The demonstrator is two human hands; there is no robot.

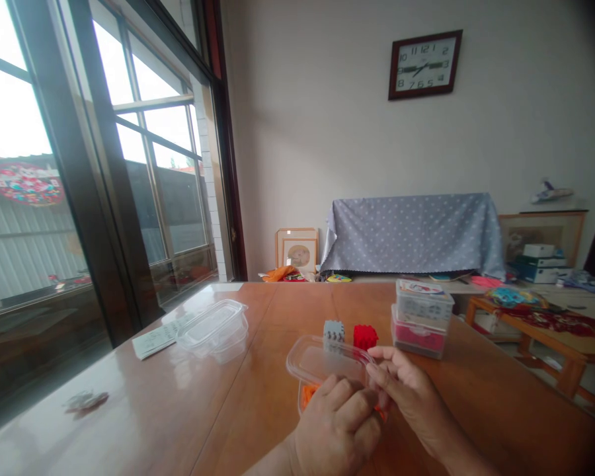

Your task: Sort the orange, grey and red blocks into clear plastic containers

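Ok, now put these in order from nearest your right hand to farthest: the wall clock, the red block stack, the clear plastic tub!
1. Red block stack: just ahead of your right hand.
2. Clear plastic tub: farther off, to the left.
3. Wall clock: farthest, straight ahead and high up.

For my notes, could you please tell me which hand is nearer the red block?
The right hand is nearer, just in front of the red block. The left hand is farther back and to the left, on the clear lid.
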